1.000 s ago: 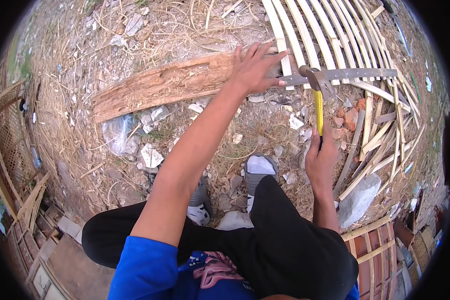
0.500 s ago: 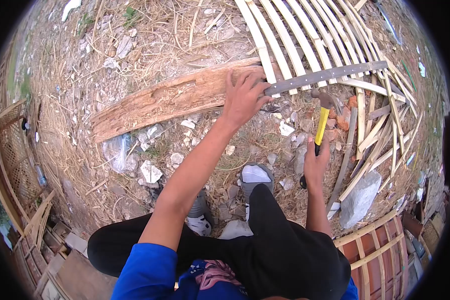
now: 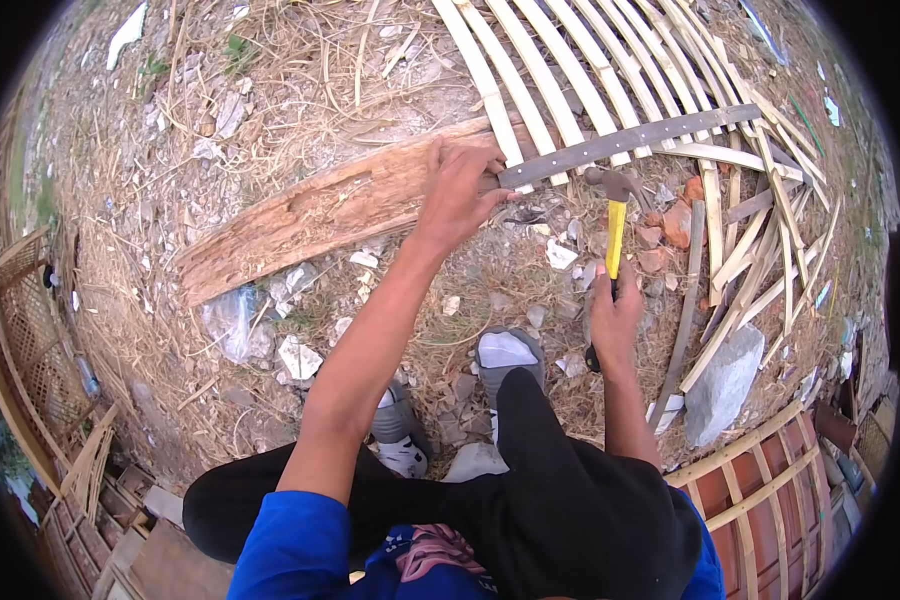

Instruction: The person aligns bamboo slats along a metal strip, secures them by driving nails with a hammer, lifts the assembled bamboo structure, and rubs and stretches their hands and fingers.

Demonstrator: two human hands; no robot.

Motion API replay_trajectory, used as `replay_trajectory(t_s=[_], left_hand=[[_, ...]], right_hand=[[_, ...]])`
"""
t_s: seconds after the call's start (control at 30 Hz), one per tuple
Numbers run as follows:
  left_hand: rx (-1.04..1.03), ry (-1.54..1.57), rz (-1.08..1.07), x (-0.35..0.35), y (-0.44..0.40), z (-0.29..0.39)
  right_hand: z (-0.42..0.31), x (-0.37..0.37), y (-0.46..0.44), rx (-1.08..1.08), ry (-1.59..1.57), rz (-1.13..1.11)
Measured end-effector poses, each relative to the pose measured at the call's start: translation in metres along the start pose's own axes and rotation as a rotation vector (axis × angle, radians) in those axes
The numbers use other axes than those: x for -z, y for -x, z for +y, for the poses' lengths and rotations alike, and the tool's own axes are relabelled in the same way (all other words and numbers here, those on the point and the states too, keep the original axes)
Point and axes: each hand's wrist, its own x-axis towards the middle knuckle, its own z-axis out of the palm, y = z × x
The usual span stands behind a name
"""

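Note:
My left hand [image 3: 458,196] is closed at the left end of a dark nailed strip [image 3: 630,142], its fingers round the strip's end. Under that hand lies a rough brown plank [image 3: 320,208] on the ground. The dark strip crosses the lower ends of several pale wooden slats [image 3: 570,75], which fan out towards the top. My right hand [image 3: 615,312] grips a hammer [image 3: 616,225] with a yellow and black handle. The hammer's head is just below the strip, apart from it.
Loose slats [image 3: 760,260] lie at the right by broken red bricks [image 3: 678,224] and a large grey stone [image 3: 725,385]. A clear plastic bag [image 3: 232,322] is below the plank. Framed panels stand at the lower right [image 3: 770,500] and left [image 3: 45,340].
The slats and strip have shifted left and turned slightly in view. My left hand has moved left and its spread fingers have closed at the strip's end. The hammer has come down off the strip.

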Motion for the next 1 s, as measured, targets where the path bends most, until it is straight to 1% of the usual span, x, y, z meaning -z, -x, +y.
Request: replay_trajectory(t_s=[0.1,0.2,0.3,0.4,0.5,0.6,0.7,0.8,0.9,1.0], left_hand=[[0.003,0.008,0.027,0.001,0.003,-0.004],[-0.005,-0.008,0.068,0.0,0.004,-0.003],[0.033,0.016,0.099,-0.002,0.005,-0.001],[0.036,0.043,0.14,-0.002,0.003,-0.002],[0.029,0.023,0.111,-0.003,0.004,-0.004],[-0.002,0.002,0.133,-0.003,0.005,-0.006],[-0.039,-0.009,0.127,-0.001,0.007,-0.007],[-0.077,-0.182,0.062,0.007,0.016,0.0],[-0.08,-0.427,0.059,0.008,0.039,0.008],[-0.092,-0.578,0.072,0.001,0.056,0.004]], right_hand=[[-0.015,-0.001,0.003,-0.077,-0.003,-0.051],[-0.021,-0.003,0.004,-0.072,-0.033,-0.083],[-0.024,-0.006,0.006,-0.092,-0.046,-0.081],[-0.022,-0.009,0.007,-0.035,-0.043,-0.084],[-0.022,-0.01,0.01,-0.081,-0.032,-0.094],[-0.028,-0.009,0.013,-0.054,0.015,-0.108],[-0.042,-0.007,0.016,0.073,0.064,-0.103],[-0.057,-0.001,0.01,0.214,0.164,-0.136],[-0.077,0.002,-0.002,0.313,0.272,-0.164],[-0.087,0.005,-0.012,0.346,0.46,-0.225]])
